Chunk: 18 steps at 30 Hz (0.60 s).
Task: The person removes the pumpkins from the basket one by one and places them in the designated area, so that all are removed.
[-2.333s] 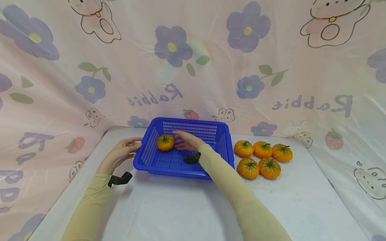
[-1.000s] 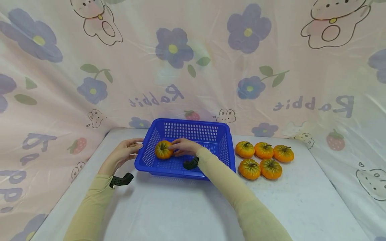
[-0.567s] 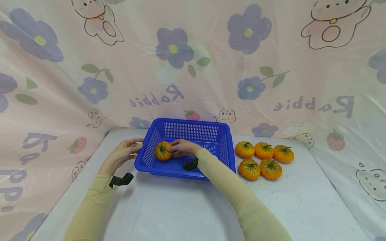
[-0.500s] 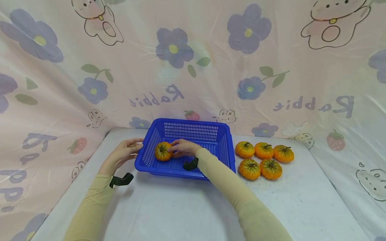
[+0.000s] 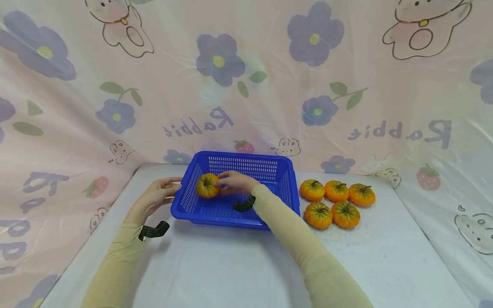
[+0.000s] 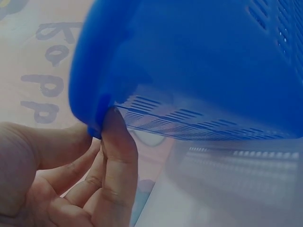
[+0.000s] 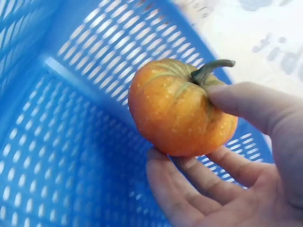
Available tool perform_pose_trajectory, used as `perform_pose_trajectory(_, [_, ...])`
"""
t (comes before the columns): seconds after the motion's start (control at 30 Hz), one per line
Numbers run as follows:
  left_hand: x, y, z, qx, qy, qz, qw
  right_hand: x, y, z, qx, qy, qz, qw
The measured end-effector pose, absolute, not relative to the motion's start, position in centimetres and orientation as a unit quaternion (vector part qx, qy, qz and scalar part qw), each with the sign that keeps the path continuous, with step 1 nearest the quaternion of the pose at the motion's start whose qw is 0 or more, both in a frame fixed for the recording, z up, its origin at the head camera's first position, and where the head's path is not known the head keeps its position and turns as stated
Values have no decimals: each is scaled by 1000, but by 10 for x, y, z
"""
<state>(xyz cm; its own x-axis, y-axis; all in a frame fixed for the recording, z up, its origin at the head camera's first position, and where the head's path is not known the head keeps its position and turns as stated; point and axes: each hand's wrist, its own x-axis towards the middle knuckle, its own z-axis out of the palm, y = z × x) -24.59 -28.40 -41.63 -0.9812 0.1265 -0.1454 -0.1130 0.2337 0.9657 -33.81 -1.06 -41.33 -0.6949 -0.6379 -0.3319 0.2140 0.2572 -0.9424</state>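
Observation:
A small orange pumpkin [image 5: 207,186] with a green stem is held in my right hand [image 5: 236,183], inside the left part of a blue plastic basket [image 5: 246,220]. The right wrist view shows the thumb on top of the pumpkin [image 7: 182,111] near its stem and the fingers beneath it, above the slotted floor. My left hand [image 5: 158,194] is at the basket's left side. There, in the left wrist view, its thumb and index finger [image 6: 118,161] pinch the basket's rim [image 6: 99,116].
Right of the basket, several more pumpkins [image 5: 319,215] stand in two rows on the white table [image 5: 231,265]. A printed curtain [image 5: 262,107] with flowers and rabbits hangs close behind and along both sides.
The right hand first closed on the pumpkin and drew it slightly nearer; since half a second ago, hand and pumpkin have risen a little. The left hand stays at the rim.

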Motion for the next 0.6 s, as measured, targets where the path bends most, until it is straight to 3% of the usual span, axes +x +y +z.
perform_pose_trajectory(0.6, [-244, -283, -414, 8, 775, 624, 100, -355, 31, -368, -130, 640, -683, 327])
